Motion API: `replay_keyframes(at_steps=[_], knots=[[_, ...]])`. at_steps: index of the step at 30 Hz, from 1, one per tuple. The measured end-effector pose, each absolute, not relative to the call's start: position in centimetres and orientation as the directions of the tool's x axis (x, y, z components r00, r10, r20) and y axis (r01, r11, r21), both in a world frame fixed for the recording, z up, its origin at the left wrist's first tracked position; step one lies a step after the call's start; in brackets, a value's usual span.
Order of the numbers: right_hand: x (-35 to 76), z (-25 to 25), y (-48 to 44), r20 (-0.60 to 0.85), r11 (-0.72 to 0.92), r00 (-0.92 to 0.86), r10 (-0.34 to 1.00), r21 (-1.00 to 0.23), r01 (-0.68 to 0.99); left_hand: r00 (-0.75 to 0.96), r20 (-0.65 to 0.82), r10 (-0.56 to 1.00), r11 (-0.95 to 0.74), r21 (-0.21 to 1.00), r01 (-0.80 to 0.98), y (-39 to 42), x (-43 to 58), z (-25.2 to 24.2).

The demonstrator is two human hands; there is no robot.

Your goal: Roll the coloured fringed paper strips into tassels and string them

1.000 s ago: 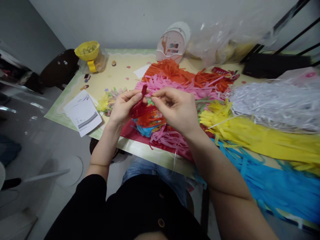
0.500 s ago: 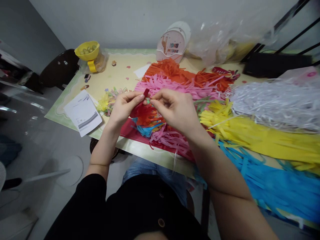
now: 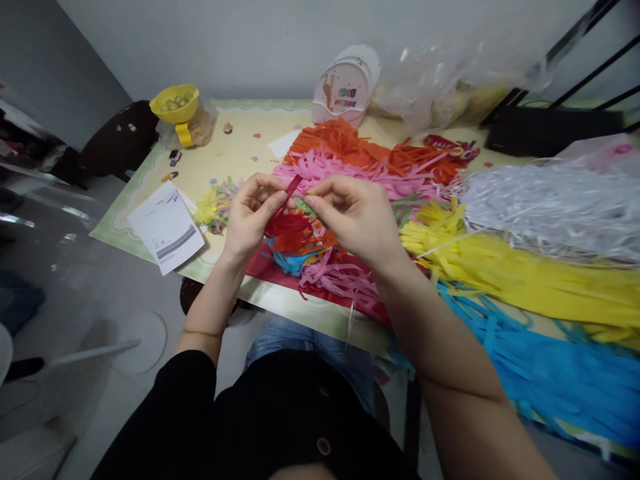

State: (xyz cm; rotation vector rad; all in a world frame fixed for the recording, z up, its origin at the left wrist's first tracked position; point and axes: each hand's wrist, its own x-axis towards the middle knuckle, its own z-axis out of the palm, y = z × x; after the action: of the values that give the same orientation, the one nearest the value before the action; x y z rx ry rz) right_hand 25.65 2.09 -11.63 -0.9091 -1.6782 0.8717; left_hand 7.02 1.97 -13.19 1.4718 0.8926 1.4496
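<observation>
My left hand [image 3: 256, 212] is closed, pinching a dark red paper strip [image 3: 293, 186] between thumb and fingers. Beside it my right hand [image 3: 353, 213] is closed too, thumb against forefinger, near the strip's edge; whatever sits in that pinch is too small to make out. Below both hands lies a heap of orange [image 3: 293, 241], blue and pink fringed paper on a dark red sheet [image 3: 260, 262]. Behind them spreads pink fringed paper [image 3: 345, 168], with orange fringed paper [image 3: 335, 137] beyond it.
On the right lie white shredded strips [image 3: 550, 207], yellow fringed paper [image 3: 530, 267] and blue fringed paper [image 3: 560, 373]. A printed white card [image 3: 167, 227] overlaps the table's left edge. Further back stand a yellow bowl [image 3: 173, 107], a pink-and-white holder [image 3: 343, 90] and clear plastic bags [image 3: 430, 93].
The red strip now slants upright from my left hand, and its loose part has shifted down. The small greenish bit between my fingertips no longer shows. Both hands stay nearly in place.
</observation>
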Motion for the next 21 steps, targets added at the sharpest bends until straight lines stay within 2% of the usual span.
replay_keyframes(at_steps=[4,7,12,14,21], knots=[[25.6,-11.7,1.8,0.451,0.486,-0.197,0.87,-0.853,0.19,0.051,0.364,0.93,-0.365,0.931,0.016,1.9,7.1,-13.1],[25.6,-12.0,2.0,0.449,0.486,-0.214,0.868,-0.856,0.176,0.026,0.417,0.908,-0.418,0.903,0.097,1.5,7.3,-12.9],[26.0,-11.9,1.6,0.465,0.495,-0.191,0.864,-0.853,0.163,-0.077,0.62,0.781,-0.541,0.733,0.412,0.6,7.6,-12.5],[26.1,-11.6,1.2,0.482,0.508,-0.174,0.859,-0.844,0.169,-0.063,0.679,0.731,-0.563,0.653,0.506,0.6,7.4,-12.6],[25.9,-10.9,0.7,0.522,0.549,-0.17,0.836,-0.798,0.247,0.09,0.768,0.634,-0.678,0.496,0.542,0.8,7.0,-12.9]])
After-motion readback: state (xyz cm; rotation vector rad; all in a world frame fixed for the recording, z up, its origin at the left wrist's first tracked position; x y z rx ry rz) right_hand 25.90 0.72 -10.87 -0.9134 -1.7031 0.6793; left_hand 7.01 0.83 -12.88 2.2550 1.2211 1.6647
